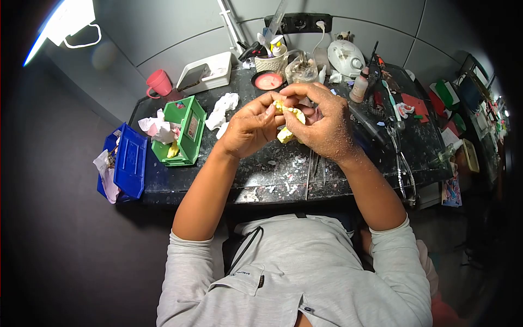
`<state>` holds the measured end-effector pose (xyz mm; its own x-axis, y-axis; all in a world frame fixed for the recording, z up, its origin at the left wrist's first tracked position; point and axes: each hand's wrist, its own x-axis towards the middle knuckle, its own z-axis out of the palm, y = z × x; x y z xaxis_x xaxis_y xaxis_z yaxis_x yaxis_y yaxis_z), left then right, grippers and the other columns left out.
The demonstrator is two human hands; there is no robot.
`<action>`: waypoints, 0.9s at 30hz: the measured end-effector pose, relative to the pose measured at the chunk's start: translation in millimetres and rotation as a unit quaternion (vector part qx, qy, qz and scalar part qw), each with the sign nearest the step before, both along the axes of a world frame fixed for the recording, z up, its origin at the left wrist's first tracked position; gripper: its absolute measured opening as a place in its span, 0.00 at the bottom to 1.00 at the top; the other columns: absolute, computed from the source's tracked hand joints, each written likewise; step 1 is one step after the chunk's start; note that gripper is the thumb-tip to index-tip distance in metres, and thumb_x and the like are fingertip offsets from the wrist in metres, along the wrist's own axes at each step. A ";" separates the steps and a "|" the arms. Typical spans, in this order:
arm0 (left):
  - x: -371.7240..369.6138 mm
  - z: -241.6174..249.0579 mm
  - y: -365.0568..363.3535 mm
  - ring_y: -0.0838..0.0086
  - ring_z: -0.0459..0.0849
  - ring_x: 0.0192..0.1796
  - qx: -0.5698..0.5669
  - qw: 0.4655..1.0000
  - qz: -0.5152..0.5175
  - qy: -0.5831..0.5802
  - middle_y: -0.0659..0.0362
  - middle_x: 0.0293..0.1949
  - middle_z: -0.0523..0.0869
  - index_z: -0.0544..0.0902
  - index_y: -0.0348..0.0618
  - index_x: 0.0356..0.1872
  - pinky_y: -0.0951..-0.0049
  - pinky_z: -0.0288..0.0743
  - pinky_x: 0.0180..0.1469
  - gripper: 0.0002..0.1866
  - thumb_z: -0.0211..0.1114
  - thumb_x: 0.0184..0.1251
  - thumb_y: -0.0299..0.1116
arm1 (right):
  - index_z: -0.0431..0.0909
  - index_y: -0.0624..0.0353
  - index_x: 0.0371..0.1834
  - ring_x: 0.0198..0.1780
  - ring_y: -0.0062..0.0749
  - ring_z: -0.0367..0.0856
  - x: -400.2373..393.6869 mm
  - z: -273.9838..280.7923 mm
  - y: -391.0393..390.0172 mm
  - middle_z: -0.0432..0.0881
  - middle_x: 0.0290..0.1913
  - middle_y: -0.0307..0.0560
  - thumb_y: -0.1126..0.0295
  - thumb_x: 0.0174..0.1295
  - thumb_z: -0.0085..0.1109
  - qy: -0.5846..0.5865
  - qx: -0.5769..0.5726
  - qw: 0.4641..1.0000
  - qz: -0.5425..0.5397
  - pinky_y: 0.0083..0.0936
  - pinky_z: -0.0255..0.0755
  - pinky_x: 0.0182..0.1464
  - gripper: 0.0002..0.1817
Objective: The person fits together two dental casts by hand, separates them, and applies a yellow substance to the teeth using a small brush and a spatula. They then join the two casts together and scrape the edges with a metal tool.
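A pale yellow dental model (294, 113) is held up between both hands over the middle of the dark table. The fingers of my left hand (253, 125) pinch its left part near the thumb tip. My right hand (322, 121) wraps round its right side, with white dust on the skin. A row of tooth shapes shows between the fingers, and a lower yellow piece hangs under them. Whether the yellow parts are joined cannot be made out.
Left on the table (256, 174) are a green bin (192, 131), crumpled tissue (220, 111), a pink mug (159, 83) and a white tray (218, 73). A blue bin (131, 163) is at the left edge. Tools, a bottle (359, 87) and a toothbrush (391, 98) lie right.
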<state>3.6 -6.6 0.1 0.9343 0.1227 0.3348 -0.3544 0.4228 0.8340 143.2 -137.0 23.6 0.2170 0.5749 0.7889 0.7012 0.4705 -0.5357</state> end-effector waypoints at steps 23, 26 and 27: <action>0.7 -0.1 1.0 0.58 0.79 0.65 0.008 1.000 0.019 0.023 0.43 0.64 0.76 0.63 0.34 0.72 0.59 0.78 0.64 0.32 0.60 0.75 0.41 | 0.82 0.62 0.46 0.43 0.42 0.83 5.5 -0.6 2.7 0.84 0.39 0.50 0.75 0.50 0.70 -0.090 0.065 0.993 -0.024 0.32 0.78 0.46 0.18; 4.2 -1.3 5.4 0.56 0.79 0.65 0.018 1.000 0.006 0.003 0.41 0.63 0.77 0.64 0.35 0.70 0.54 0.77 0.65 0.29 0.59 0.76 0.42 | 0.83 0.61 0.46 0.44 0.40 0.83 7.5 7.8 -0.9 0.84 0.38 0.48 0.74 0.51 0.71 -0.096 0.076 0.992 -0.039 0.31 0.78 0.46 0.17; 3.8 -2.0 5.8 0.56 0.79 0.65 0.018 1.000 0.007 0.003 0.41 0.63 0.77 0.64 0.35 0.70 0.54 0.77 0.65 0.29 0.59 0.76 0.42 | 0.83 0.61 0.46 0.44 0.40 0.83 14.2 6.2 -4.1 0.84 0.38 0.48 0.74 0.51 0.71 -0.095 0.076 0.992 -0.038 0.31 0.78 0.46 0.17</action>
